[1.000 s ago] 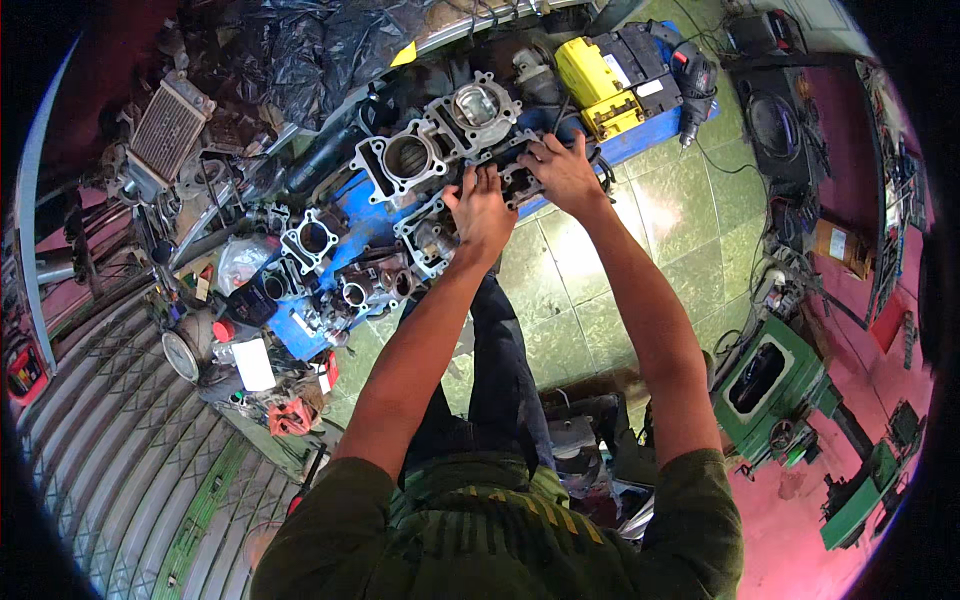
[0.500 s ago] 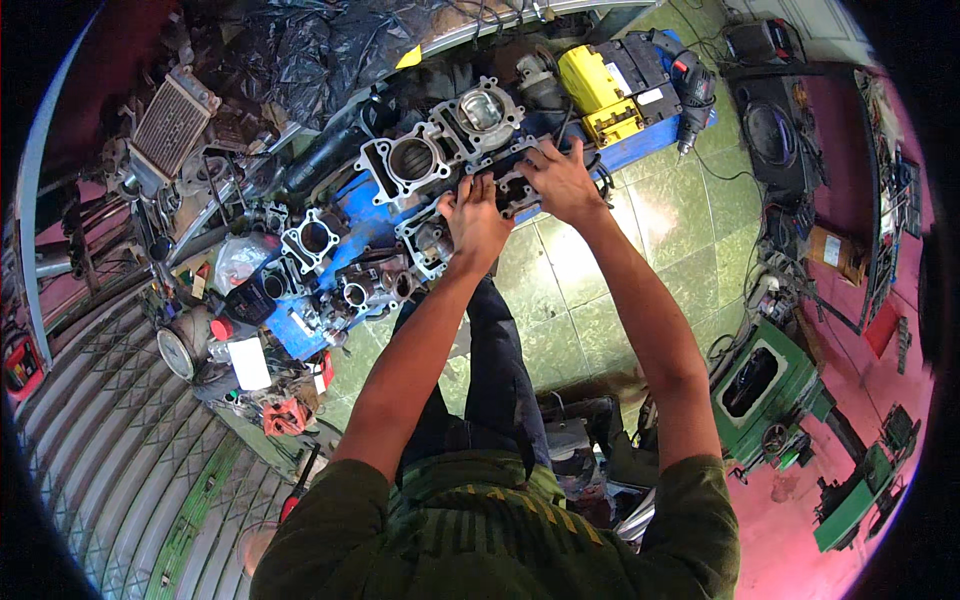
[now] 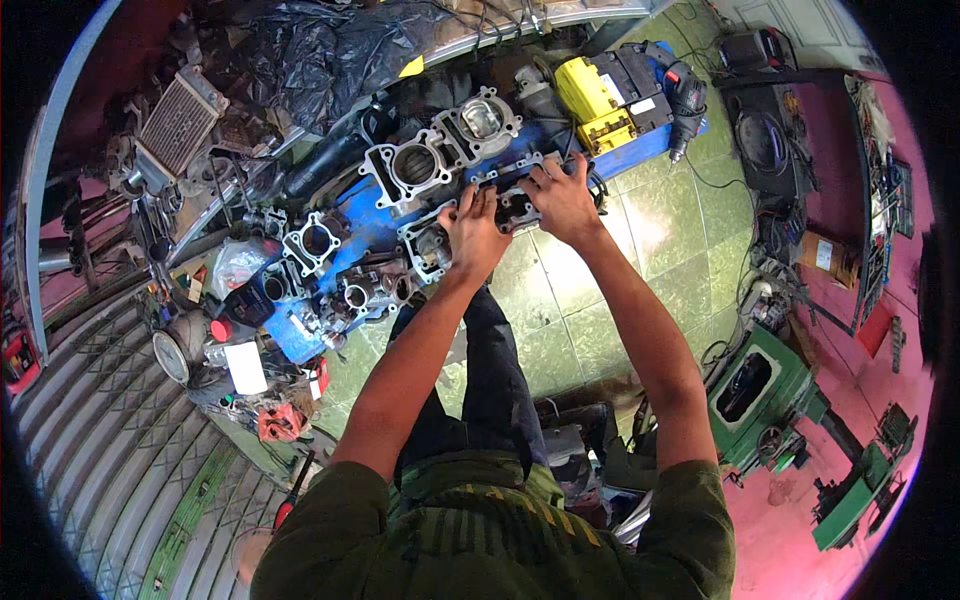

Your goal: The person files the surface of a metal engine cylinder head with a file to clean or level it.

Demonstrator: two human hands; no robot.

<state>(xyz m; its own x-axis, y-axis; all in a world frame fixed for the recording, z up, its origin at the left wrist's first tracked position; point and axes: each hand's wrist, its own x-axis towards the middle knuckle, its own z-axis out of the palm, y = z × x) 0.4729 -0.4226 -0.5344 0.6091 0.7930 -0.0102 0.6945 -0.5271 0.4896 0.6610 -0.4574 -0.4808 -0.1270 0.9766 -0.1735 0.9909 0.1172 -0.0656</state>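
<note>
My left hand (image 3: 477,238) rests on the near left end of a grey metal engine casting (image 3: 516,207), which looks like a cylinder head, fingers bent over it. Across its right end curl the fingers of my right hand (image 3: 565,207). Beyond the fingers shows a thin metal rim (image 3: 515,165) on blue; whether it belongs to the same casting is unclear. Left of my left hand lies another open casting (image 3: 428,250). Two engine cylinder blocks, one with a round open bore (image 3: 417,166) and one with a shiny bore (image 3: 481,120), sit just beyond my hands.
A yellow-and-black case (image 3: 597,105) and a power drill (image 3: 686,108) occupy the bench's right end. More engine parts (image 3: 313,240), a dark bottle (image 3: 247,302) and a white card (image 3: 246,368) crowd the left. A green machine (image 3: 752,395) stands right, on the floor.
My right hand has shifted slightly nearer on the casting, and more of the thin metal rim shows beyond it. My left hand stays almost in place. The whole view has tilted slightly.
</note>
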